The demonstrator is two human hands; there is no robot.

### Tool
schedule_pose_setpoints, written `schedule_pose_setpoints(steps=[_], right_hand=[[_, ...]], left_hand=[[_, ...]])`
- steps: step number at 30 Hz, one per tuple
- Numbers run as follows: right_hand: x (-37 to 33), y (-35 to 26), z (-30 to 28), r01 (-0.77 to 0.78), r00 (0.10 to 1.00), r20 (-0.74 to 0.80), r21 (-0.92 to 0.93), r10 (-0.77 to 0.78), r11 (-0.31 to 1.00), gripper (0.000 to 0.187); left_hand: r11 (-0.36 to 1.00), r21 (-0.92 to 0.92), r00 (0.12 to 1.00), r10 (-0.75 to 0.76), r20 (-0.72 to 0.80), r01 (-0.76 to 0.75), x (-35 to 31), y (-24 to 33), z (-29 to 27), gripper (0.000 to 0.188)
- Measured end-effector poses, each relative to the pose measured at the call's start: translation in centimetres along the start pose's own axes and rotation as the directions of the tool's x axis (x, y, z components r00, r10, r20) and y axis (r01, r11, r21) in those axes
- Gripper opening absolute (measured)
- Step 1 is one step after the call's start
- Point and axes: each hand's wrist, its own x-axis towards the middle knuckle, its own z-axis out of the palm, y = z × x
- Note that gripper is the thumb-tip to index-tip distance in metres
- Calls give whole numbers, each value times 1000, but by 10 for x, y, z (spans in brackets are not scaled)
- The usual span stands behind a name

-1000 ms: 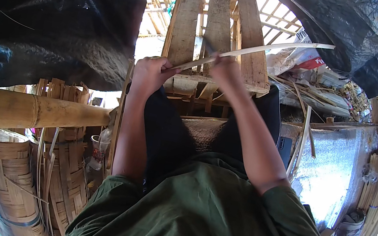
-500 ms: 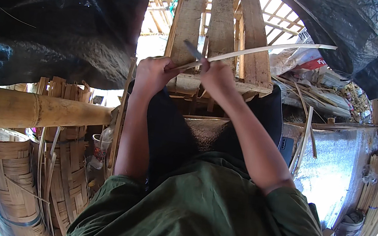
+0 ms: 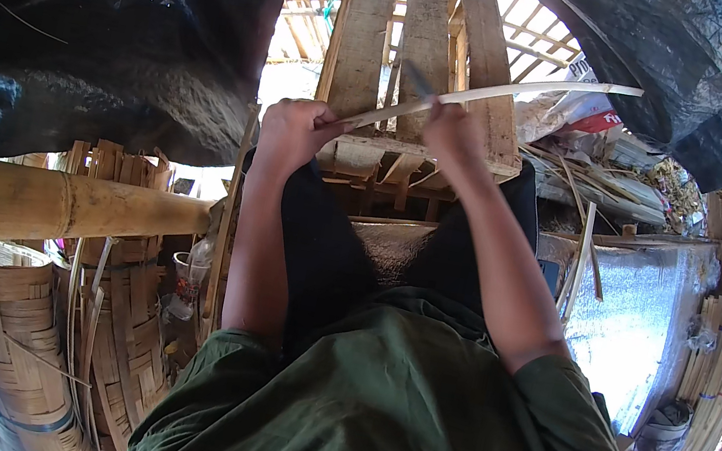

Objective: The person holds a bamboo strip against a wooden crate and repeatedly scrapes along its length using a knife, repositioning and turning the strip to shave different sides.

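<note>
A long pale bamboo strip (image 3: 540,87) slants over the slatted wooden bench (image 3: 362,42), its far end curving out to the right. At the strip's near end my left hand (image 3: 293,129) is closed, pinching it between thumb and fingers above the bench's front edge. My right hand (image 3: 456,136), a little blurred, is closed around a knife. The knife's blade (image 3: 418,79) points up and left, against or just over the strip; I cannot tell whether it touches. The knife's handle is hidden inside my fist.
Thin loose strips (image 3: 580,264) lean at my right beside a silvery sheet (image 3: 635,313). Left of me are a thick bamboo pole (image 3: 64,210), a woven bamboo basket (image 3: 5,327) and a plastic cup (image 3: 186,277). Dark plastic sheeting (image 3: 114,37) hangs at the upper left.
My right hand and the knife have moved right along the strip, away from my left hand. The left hand stays at the strip's near end.
</note>
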Motion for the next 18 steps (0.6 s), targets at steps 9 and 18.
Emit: schedule_pose_setpoints(steps=[9,18], right_hand=[[-19,-69,15,-133,962,262,197,79,971,49],[13,10,-15,-259,964,100,155,246,953,54]], left_hand=[[998,17,996,-63,69,62,3,-4,-3,30],[996,5,996,-87,25,87,0,6,-2,31]])
